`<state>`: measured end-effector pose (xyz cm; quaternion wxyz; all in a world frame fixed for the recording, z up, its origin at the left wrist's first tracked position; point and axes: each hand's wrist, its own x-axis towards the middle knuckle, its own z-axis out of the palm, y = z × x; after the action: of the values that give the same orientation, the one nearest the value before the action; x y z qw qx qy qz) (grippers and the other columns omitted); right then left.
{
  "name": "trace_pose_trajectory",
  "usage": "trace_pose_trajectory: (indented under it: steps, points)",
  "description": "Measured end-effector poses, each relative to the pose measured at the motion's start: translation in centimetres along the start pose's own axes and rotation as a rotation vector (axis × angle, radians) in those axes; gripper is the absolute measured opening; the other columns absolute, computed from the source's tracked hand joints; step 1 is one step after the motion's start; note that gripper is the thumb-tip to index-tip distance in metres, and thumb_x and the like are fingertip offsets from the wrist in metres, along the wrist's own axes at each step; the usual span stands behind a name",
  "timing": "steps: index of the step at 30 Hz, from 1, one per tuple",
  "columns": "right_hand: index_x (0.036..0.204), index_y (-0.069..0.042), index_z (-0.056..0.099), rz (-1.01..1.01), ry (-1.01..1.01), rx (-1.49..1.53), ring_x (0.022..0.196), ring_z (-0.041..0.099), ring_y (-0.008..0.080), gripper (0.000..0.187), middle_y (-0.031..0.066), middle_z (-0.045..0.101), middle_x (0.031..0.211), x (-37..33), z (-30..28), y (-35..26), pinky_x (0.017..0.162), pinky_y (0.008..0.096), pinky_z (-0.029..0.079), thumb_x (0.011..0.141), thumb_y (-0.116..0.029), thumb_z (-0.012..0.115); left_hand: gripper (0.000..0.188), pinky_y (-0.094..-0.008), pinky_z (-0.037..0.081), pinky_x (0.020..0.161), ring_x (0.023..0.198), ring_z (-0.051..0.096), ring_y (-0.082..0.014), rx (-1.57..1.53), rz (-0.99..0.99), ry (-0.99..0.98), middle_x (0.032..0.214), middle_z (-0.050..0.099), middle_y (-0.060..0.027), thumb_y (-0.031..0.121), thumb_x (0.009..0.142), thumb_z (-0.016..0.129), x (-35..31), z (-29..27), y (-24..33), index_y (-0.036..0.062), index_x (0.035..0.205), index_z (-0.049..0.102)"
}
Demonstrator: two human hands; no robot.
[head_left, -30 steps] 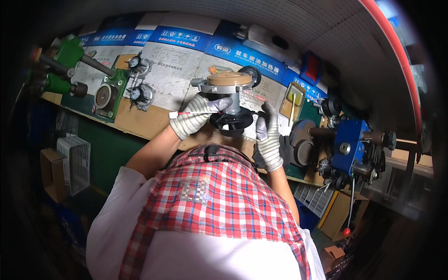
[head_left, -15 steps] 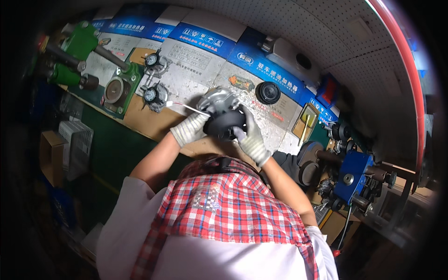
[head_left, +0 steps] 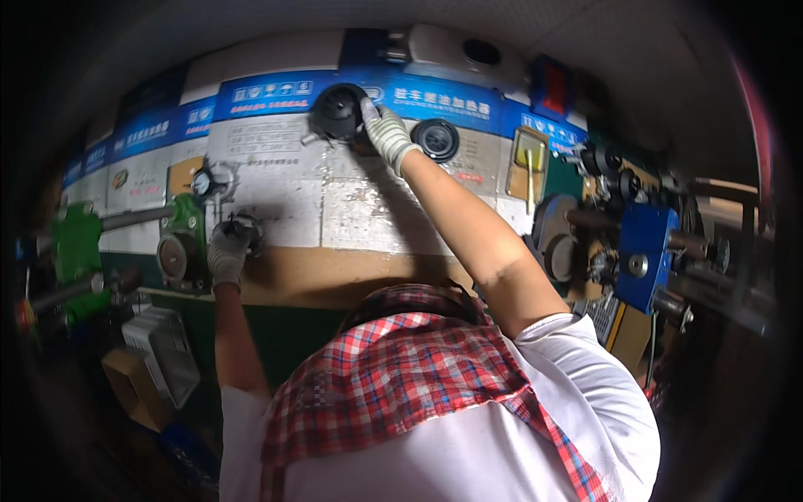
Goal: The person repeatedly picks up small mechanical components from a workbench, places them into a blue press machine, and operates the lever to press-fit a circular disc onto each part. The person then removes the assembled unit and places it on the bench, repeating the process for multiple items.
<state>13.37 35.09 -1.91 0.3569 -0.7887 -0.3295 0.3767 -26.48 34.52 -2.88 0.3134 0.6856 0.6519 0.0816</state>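
Observation:
My gloved right hand (head_left: pixel 386 140) reaches to the far side of the bench and grips the edge of a round black-and-silver fan assembly (head_left: pixel 339 110). At the left, my gloved left hand (head_left: pixel 227 254) has its fingers closed on a small metal motor part (head_left: pixel 249 227) with dark legs. Motion blur hides the exact grip there. A similar motor part (head_left: pixel 214 179) stands just beyond it, beside the green press. A round black cap (head_left: pixel 436 140) lies right of my right hand.
A green hand press (head_left: pixel 180 243) stands at the left. A blue fixture (head_left: pixel 647 251) with metal shafts is at the right. A shallow tray (head_left: pixel 529 163) with a yellow item lies near it. A silver housing (head_left: pixel 447 50) sits at the back. Flattened cardboard (head_left: pixel 276 180) covers the bench.
My right hand has carried the fan assembly away to the bench's far side. My left hand has let go of it and moved left onto the nearer motor part. The view has turned.

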Motion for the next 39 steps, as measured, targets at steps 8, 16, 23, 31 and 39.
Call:
trace_pose_trajectory:
  steps: [8,16,23,31,39]
  points:
    - [0.116,-0.007,0.055,-0.123,0.637,-0.423,0.106,0.053,0.038,0.037,0.0206,0.057,0.11,-7.7,-15.2,14.2,0.094,0.0459,0.041,0.094,-0.034,0.044,0.048,-0.037,0.051,0.08,0.089,0.064,-0.0277,-0.13,0.207,-0.255,0.101,0.063,-0.0205,0.024,0.071,0.076,-5.4,10.1,11.0,-0.0035,0.104,0.056]
    - [0.102,-0.008,0.065,0.374,0.486,-1.09,0.099,0.059,0.0302,0.039,0.0127,0.062,0.101,-8.4,-24.7,21.0,0.081,0.0419,0.051,0.085,-0.042,0.059,0.096,-0.0366,0.045,0.094,0.104,0.059,-0.0292,-0.381,0.216,-0.747,0.127,0.052,-0.0194,0.026,0.074,0.075,-11.3,15.0,12.5,-0.0009,0.144,0.015]
    - [0.091,0.0,0.061,0.167,0.526,-0.507,0.085,0.061,0.0389,0.037,0.0209,0.065,0.093,-11.4,-24.8,18.9,0.076,0.0452,0.048,0.086,-0.037,0.057,0.096,-0.0404,0.021,0.113,0.134,0.026,-0.0352,-0.251,0.419,-0.595,0.14,0.039,-0.0166,0.035,0.065,0.078,-10.4,18.0,16.4,0.0096,0.143,0.029]
    - [0.11,-0.002,0.056,-0.08,0.242,0.08,0.06,0.048,0.0058,0.02,0.0023,0.059,0.078,-21.8,-24.5,10.4,0.056,0.0227,0.042,0.096,-0.015,0.05,0.086,-0.0421,0.019,0.112,0.126,0.038,-0.029,-0.039,0.608,-0.33,0.121,0.056,-0.0125,0.039,0.059,0.084,-12.3,20.2,25.7,0.0072,0.129,0.045]
    - [0.114,-0.012,0.062,-0.668,0.15,-0.701,0.079,0.061,0.0295,0.029,0.0118,0.062,0.087,-27.0,-24.9,2.3,0.07,0.0341,0.049,0.085,-0.012,0.059,0.057,-0.0331,0.049,0.08,0.083,0.061,-0.0194,-0.356,0.45,-0.759,0.092,0.067,-0.0108,0.038,0.071,0.08,-12.9,13.2,29.3,0.0012,0.109,0.061]
